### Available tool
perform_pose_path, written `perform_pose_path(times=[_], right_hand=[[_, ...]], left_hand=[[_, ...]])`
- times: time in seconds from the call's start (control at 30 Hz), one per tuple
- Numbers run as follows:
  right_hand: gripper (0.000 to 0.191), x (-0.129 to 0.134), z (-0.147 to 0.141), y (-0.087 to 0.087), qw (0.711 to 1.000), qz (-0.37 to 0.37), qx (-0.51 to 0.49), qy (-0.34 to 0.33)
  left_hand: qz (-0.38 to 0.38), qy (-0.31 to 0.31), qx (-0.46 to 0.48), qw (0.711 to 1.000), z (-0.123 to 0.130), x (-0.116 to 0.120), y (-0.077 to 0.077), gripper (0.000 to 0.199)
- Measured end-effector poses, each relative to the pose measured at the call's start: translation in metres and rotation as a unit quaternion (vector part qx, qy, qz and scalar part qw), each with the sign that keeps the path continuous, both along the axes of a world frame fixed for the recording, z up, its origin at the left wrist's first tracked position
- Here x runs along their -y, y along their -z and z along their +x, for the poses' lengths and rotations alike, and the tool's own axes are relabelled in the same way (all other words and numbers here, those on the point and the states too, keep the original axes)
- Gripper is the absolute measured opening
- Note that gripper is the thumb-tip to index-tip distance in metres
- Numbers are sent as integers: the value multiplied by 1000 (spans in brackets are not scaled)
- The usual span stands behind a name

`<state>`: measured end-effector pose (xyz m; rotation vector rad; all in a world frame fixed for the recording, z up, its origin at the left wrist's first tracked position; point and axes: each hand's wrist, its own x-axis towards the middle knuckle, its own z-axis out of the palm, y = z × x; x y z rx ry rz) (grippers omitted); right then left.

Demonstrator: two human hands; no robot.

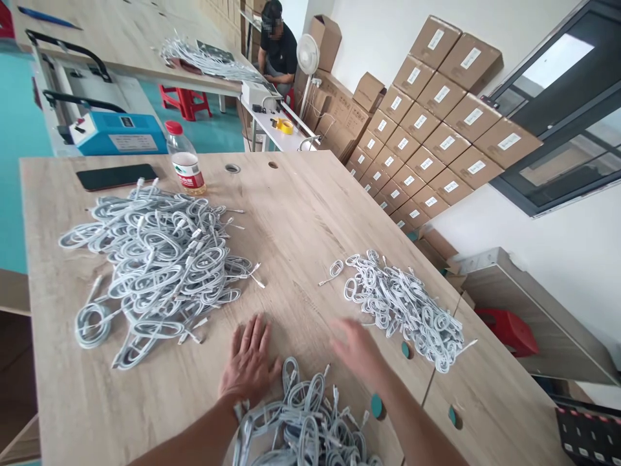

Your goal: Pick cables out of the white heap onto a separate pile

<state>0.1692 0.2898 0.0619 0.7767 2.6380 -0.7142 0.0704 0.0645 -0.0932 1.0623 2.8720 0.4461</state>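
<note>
My left hand [251,359] lies flat on the wooden table, fingers spread, holding nothing. Slightly blurred, my right hand [354,346] is over the table with its fingers loosely stretched and nothing visible in them. Between my forearms is a pile of coiled white cables [310,421], partly cut off by the lower frame edge. A larger heap of looped white cables [165,252] covers the table's left side. To the right of my right hand lies a pile of smaller cable coils [402,304], with one single coil [336,268] apart from it.
A bottle with a red cap [187,162] and a dark phone [116,177] stand behind the left heap. Beyond the table are a blue machine [119,134], a seated person [279,48] and a white fan [307,55]. Stacked cartons [427,123] line the wall.
</note>
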Motion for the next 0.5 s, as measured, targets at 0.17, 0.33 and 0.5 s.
perform_pose_path(times=[0.17, 0.33, 0.5], right_hand=[[50, -72, -88, 40, 959, 269, 87, 20], [41, -93, -121, 58, 964, 239, 88, 71], [42, -89, -158, 65, 961, 207, 40, 181]], left_hand=[[27, -8, -31, 999, 0, 3, 12, 76], [57, -2, -88, 994, 3, 5, 14, 73], [57, -2, -104, 993, 3, 6, 13, 75]])
